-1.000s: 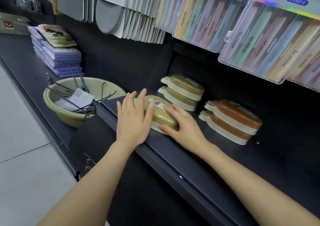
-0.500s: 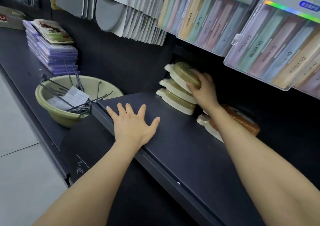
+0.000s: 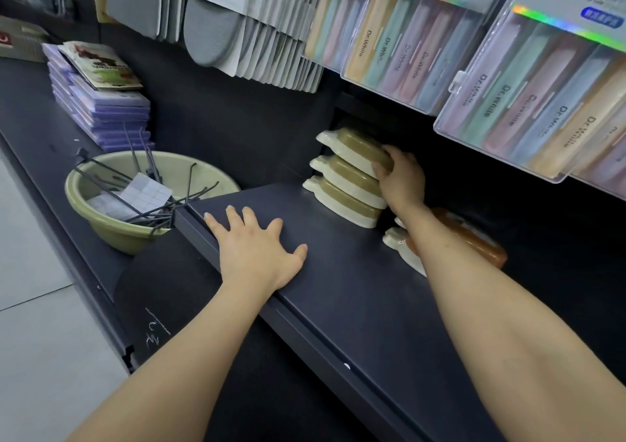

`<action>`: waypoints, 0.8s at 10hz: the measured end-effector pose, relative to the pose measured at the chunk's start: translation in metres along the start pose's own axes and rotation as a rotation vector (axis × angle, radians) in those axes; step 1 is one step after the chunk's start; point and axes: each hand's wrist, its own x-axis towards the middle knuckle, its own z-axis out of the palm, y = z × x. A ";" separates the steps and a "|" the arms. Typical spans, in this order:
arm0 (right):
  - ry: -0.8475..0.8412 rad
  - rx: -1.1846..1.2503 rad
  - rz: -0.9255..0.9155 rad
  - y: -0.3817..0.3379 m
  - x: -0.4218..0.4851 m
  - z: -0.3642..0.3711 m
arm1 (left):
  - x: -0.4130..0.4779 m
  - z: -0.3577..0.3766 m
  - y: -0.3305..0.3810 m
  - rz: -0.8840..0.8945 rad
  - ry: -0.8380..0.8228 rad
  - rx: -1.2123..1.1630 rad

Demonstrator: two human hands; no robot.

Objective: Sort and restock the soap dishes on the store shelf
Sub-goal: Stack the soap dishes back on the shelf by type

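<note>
Stacking step, head view. Your right hand (image 3: 401, 180) grasps the top olive soap dish (image 3: 352, 147) at its right end, with the fingers (image 3: 379, 170) curled round its rim. That dish rests on the olive stack (image 3: 347, 191) of two like dishes, at the back of the shelf (image 3: 355, 289). It looks slightly tilted on the dish beneath and is probably not yet seated square.

Your left hand (image 3: 257, 252) lies flat on the shelf's front edge, left of the stack and nearer to you. Its fingers are spread and released, holding nothing, and it seems to serve as a brace.

The orange soap dishes (image 3: 474, 241) sit just right of the stack, partly hidden behind your right forearm, so their count cannot be told. A green basin (image 3: 111, 228) holding metal hooks stands well to the left of the stack on a lower ledge. Toothbrush packs (image 3: 508, 103) hang above and to the right of it.

Step in hand: adding an olive dish to its own colour group. The sorting appears well advanced, since no loose dish shows on the shelf.

Next move: settle the top dish level so that its outline matches the two below. Then loosen the fingers and draw the hand back without brushing the orange dishes or tipping the stack.
</note>
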 end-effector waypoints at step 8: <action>0.048 -0.429 -0.050 -0.025 -0.018 -0.010 | 0.000 0.000 -0.001 0.006 0.007 -0.006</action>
